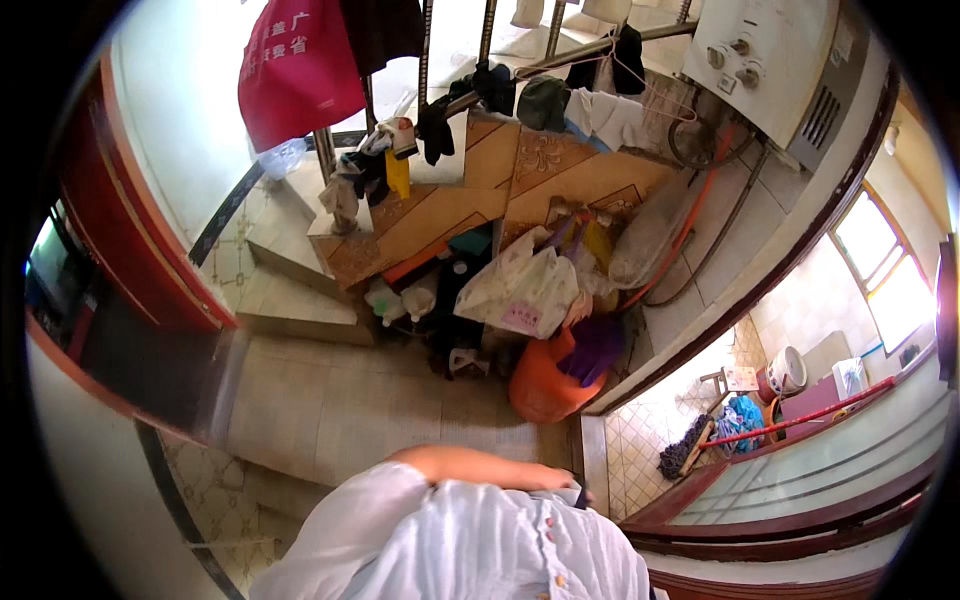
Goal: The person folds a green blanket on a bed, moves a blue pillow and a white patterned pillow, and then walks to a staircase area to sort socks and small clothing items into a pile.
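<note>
My left forearm lies across the front of my white buttoned shirt [480,540], and my left hand [559,478] is at its right end, by a small pale and dark item [574,493] that I cannot identify. The fingers are mostly hidden, so its grip is unclear. I cannot make out a second hand. Before me, under the tiled stairs, an orange plastic bucket [544,382] holds something purple [596,349]. A white plastic bag [525,289] hangs above it, with plastic jugs [420,298] to its left.
Steps [300,307] rise at the left beside a red door [127,225]. A metal railing [555,34] carries socks, cloths and a red bag [300,75]. A gas water heater [757,67] with hoses hangs upper right. Through the right doorway are a mop [682,446], a stool and buckets.
</note>
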Tool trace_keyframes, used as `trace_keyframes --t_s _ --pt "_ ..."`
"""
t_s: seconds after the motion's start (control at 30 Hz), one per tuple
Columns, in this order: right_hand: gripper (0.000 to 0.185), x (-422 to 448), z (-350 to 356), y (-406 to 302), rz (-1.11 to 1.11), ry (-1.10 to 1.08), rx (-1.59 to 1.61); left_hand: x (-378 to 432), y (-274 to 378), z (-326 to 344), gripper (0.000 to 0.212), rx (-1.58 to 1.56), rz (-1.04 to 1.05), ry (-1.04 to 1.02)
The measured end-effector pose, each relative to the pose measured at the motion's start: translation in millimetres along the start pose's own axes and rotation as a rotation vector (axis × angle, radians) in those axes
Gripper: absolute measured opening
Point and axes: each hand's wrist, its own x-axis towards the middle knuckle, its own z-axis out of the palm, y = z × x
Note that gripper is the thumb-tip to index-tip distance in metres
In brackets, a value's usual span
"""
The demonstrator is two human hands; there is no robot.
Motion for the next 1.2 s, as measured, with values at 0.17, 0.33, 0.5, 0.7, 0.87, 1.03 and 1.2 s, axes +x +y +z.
trace_keyframes --t_s 0.17,0.33,0.5,0.7,0.87,1.03,1.2 --pt "0.024 49.4 -50.9 -69.8 -0.166 0.035 0.064 -69.2 -87.8 -86.7 0.023 -0.131 0.032 0.243" --pt "0.018 79.6 -182.0 -219.9 -0.736 0.655 0.012 -151.6 -82.8 -169.0 0.024 0.049 -0.076 0.644" --pt "0.040 47.3 -292.7 -401.8 -1.007 1.223 0.119 -192.9 -49.6 -264.0 0.023 -0.073 -0.102 0.660" --pt "0.044 71.1 -377.3 -498.6 -1.091 1.361 0.206 -187.4 37.4 -409.0 0.021 -0.062 0.040 0.904" --pt "0.028 64.8 -400.4 -510.8 -1.238 1.104 0.347 -161.4 86.7 -481.0 0.018 -0.125 0.282 1.024" --pt "0.020 34.3 -418.8 -500.6 -1.403 1.023 0.625 -141.2 101.0 -520.8 0.021 -0.193 0.394 1.038" --pt "0.016 23.0 -447.3 -473.4 -1.389 1.038 0.701 -101.9 155.7 -560.0 0.023 -0.031 0.522 1.096"
